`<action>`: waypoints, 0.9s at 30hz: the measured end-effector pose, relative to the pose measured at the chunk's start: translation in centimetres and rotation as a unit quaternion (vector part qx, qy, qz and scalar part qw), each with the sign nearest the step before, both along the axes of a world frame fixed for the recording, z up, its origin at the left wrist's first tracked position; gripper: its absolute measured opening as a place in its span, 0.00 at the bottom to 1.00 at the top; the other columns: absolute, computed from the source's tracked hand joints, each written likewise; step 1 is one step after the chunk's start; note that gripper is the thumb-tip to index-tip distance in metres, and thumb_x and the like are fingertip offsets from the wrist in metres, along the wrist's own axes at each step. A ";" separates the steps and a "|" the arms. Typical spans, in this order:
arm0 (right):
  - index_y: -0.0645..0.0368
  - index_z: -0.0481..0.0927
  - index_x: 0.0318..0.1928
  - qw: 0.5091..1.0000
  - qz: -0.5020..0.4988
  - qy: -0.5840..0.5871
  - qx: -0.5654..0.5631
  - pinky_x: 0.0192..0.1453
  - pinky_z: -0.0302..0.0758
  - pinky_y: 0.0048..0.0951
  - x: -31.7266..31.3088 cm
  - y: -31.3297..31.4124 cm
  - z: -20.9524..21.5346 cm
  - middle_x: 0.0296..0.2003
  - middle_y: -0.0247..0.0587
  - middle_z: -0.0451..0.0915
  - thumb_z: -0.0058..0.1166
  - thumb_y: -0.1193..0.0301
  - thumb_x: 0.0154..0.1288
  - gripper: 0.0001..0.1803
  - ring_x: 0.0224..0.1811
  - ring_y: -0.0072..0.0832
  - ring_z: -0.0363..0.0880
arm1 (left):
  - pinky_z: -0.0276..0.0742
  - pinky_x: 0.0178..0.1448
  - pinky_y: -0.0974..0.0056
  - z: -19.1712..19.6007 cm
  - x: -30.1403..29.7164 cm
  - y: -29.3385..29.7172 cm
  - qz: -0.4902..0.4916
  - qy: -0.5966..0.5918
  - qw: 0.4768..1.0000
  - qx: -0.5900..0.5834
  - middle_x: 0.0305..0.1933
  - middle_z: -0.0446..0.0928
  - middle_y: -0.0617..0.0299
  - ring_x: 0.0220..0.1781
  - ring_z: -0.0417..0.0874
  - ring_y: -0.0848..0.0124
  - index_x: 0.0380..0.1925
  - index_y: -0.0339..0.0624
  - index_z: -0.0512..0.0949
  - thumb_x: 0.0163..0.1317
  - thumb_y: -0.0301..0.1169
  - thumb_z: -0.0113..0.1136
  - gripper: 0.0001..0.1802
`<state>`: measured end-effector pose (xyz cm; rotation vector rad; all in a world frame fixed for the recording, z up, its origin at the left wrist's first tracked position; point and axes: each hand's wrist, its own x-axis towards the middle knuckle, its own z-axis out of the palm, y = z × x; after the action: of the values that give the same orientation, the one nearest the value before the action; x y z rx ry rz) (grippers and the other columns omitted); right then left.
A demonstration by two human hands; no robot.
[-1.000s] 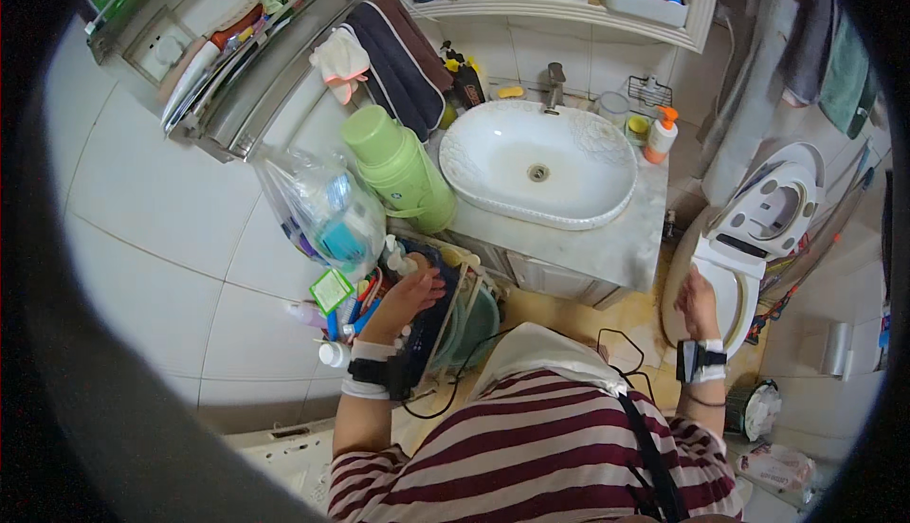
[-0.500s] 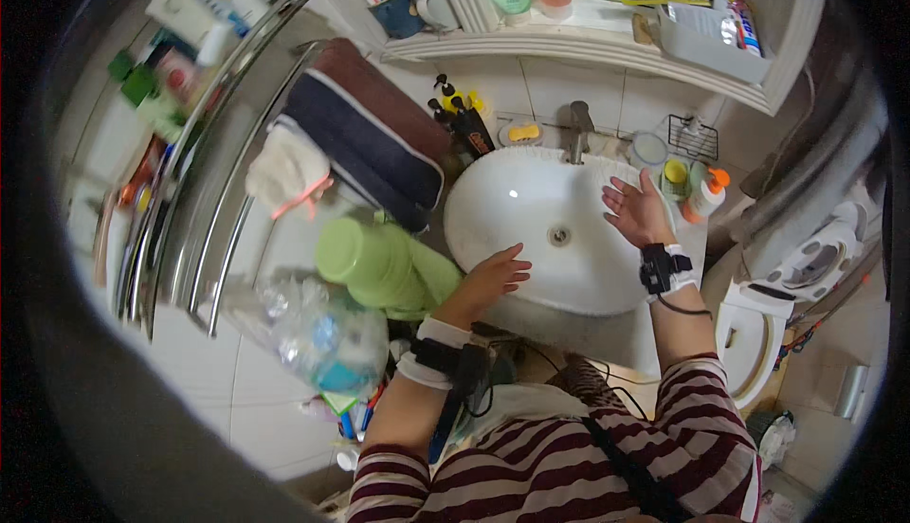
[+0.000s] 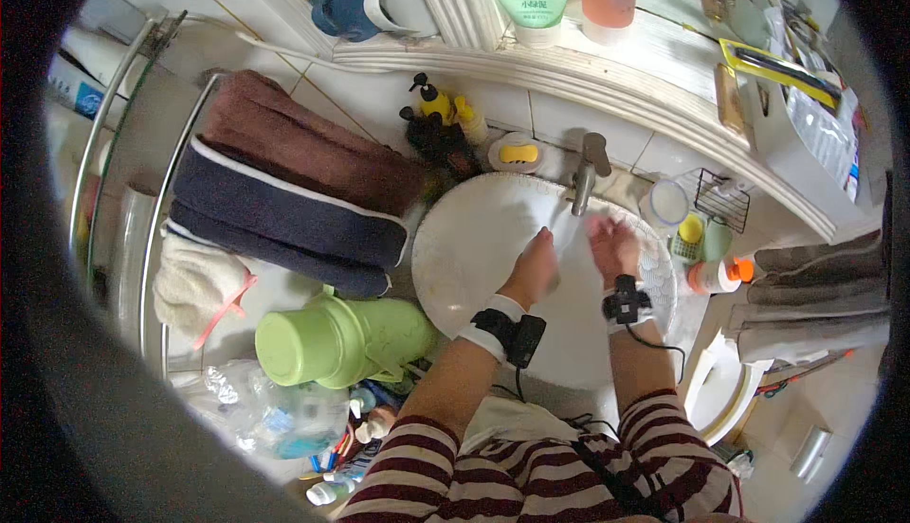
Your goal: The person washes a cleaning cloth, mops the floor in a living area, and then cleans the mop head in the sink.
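Both my hands are inside the white washbasin (image 3: 455, 248), under the metal tap (image 3: 590, 168). My left hand (image 3: 536, 265) points its fingers up toward the spout, fingers loosely together, and holds nothing. My right hand (image 3: 612, 244) is blurred, its fingers spread, just right of the water stream. Each wrist wears a black band with a cable. The hands are close together but apart.
Folded brown and navy towels (image 3: 284, 191) hang on a rail to the left. A green plastic bucket (image 3: 332, 338) lies left of the basin. Soap dish (image 3: 518, 153) and dark pump bottles (image 3: 438, 116) stand behind it; orange-capped bottle (image 3: 718, 275) and wire rack (image 3: 720, 203) on the right. White toilet (image 3: 725, 392) lower right.
My head has moved closer over the basin. Both hands have come together from the basin's sides to under the tap; the right hand is now blurred with motion.
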<state>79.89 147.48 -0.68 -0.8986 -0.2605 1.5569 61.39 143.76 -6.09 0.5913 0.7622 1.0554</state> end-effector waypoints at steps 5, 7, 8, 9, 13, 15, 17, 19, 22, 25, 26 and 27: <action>0.68 0.67 0.45 0.972 0.063 0.199 -0.108 0.50 0.72 0.34 -1.6 -1.0 -0.8 0.42 0.48 0.74 0.41 0.74 0.63 0.12 0.40 0.39 0.75 | 0.71 0.49 0.64 4.1 6.2 1.8 -0.021 0.068 0.976 -0.207 0.42 0.72 0.63 0.44 0.73 0.71 0.48 0.43 0.66 0.66 0.36 0.45 0.14; 0.67 0.67 0.46 0.973 0.048 0.205 -0.097 0.49 0.72 0.33 -3.1 -0.5 -1.4 0.43 0.46 0.74 0.40 0.71 0.64 0.13 0.40 0.39 0.75 | 0.74 0.45 0.64 5.1 7.2 2.1 -0.013 -0.065 0.988 -0.137 0.39 0.72 0.62 0.41 0.75 0.70 0.44 0.42 0.68 0.65 0.33 0.45 0.10; 0.66 0.68 0.46 0.973 0.032 0.211 -0.088 0.48 0.73 0.33 -3.0 -0.4 -2.0 0.43 0.45 0.74 0.38 0.69 0.65 0.14 0.41 0.38 0.75 | 0.74 0.45 0.64 5.6 7.7 2.2 -0.015 -0.068 0.988 -0.138 0.39 0.72 0.62 0.41 0.75 0.70 0.44 0.42 0.68 0.65 0.33 0.45 0.10; 0.66 0.68 0.46 0.974 0.029 0.207 -0.089 0.48 0.73 0.33 -1.8 -0.8 -2.5 0.43 0.45 0.74 0.38 0.69 0.65 0.14 0.41 0.38 0.75 | 0.74 0.45 0.65 6.0 8.2 2.3 -0.007 -0.037 0.992 -0.121 0.39 0.72 0.62 0.41 0.75 0.70 0.43 0.41 0.69 0.64 0.32 0.46 0.10; 0.66 0.69 0.47 0.951 0.137 0.273 0.053 0.58 0.68 0.36 -1.4 -2.4 1.8 0.48 0.50 0.73 0.41 0.73 0.64 0.13 0.51 0.37 0.72 | 0.75 0.47 0.65 7.4 7.7 2.6 -0.011 0.035 0.997 -0.075 0.40 0.73 0.59 0.43 0.76 0.68 0.42 0.39 0.70 0.65 0.34 0.46 0.11; 0.65 0.70 0.47 0.949 0.148 0.270 0.063 0.58 0.67 0.34 -1.2 -2.7 2.5 0.48 0.49 0.73 0.41 0.73 0.65 0.13 0.51 0.37 0.72 | 0.75 0.47 0.64 6.3 7.9 2.7 0.011 -0.018 0.992 -0.128 0.40 0.73 0.59 0.43 0.76 0.67 0.42 0.40 0.70 0.66 0.37 0.45 0.13; 0.65 0.69 0.48 0.956 0.176 0.224 0.069 0.57 0.68 0.33 -0.2 -2.5 0.1 0.47 0.48 0.73 0.41 0.73 0.64 0.14 0.51 0.36 0.71 | 0.74 0.48 0.64 5.5 8.5 3.1 0.022 -0.076 0.981 -0.177 0.39 0.74 0.59 0.43 0.76 0.67 0.42 0.40 0.70 0.67 0.40 0.43 0.15; 0.66 0.69 0.49 0.984 0.166 0.000 0.069 0.56 0.69 0.31 0.3 -1.4 -4.1 0.47 0.48 0.73 0.41 0.74 0.63 0.14 0.50 0.36 0.72 | 0.73 0.46 0.63 4.9 9.7 3.2 0.072 -0.095 0.957 -0.265 0.38 0.75 0.59 0.42 0.76 0.69 0.39 0.42 0.71 0.68 0.51 0.32 0.25; 0.67 0.69 0.48 0.955 0.169 -0.212 0.124 0.51 0.71 0.29 0.5 0.3 -7.8 0.45 0.47 0.74 0.40 0.75 0.63 0.14 0.48 0.34 0.73 | 0.74 0.46 0.63 2.5 9.6 3.9 0.057 -0.172 0.963 -0.201 0.40 0.75 0.60 0.42 0.76 0.68 0.43 0.45 0.70 0.67 0.49 0.37 0.21; 0.68 0.71 0.46 0.962 0.199 -0.168 0.081 0.47 0.74 0.28 -0.4 -0.9 -2.9 0.43 0.47 0.75 0.40 0.77 0.63 0.13 0.44 0.32 0.75 | 0.74 0.46 0.61 3.5 7.0 3.5 0.062 -0.168 0.963 -0.203 0.42 0.74 0.61 0.42 0.75 0.66 0.47 0.46 0.69 0.67 0.49 0.39 0.21; 0.69 0.73 0.44 0.970 0.194 -0.150 -0.007 0.46 0.75 0.28 0.1 -1.0 -0.1 0.41 0.47 0.76 0.40 0.77 0.62 0.12 0.43 0.31 0.76 | 0.74 0.46 0.60 5.1 6.8 4.1 0.048 -0.154 0.959 -0.233 0.41 0.74 0.61 0.42 0.75 0.67 0.47 0.46 0.69 0.66 0.48 0.39 0.21; 0.69 0.74 0.43 0.944 0.173 -0.281 -0.006 0.43 0.75 0.27 1.2 -0.8 -0.4 0.39 0.44 0.77 0.44 0.77 0.61 0.12 0.40 0.30 0.76 | 0.74 0.44 0.58 4.6 6.4 4.6 -0.026 -0.184 0.967 -0.175 0.40 0.74 0.60 0.41 0.75 0.66 0.48 0.46 0.68 0.66 0.46 0.43 0.19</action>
<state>81.04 146.65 -1.09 -1.3521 -0.8554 1.5856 67.82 148.40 -1.44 0.1050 0.5824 0.9187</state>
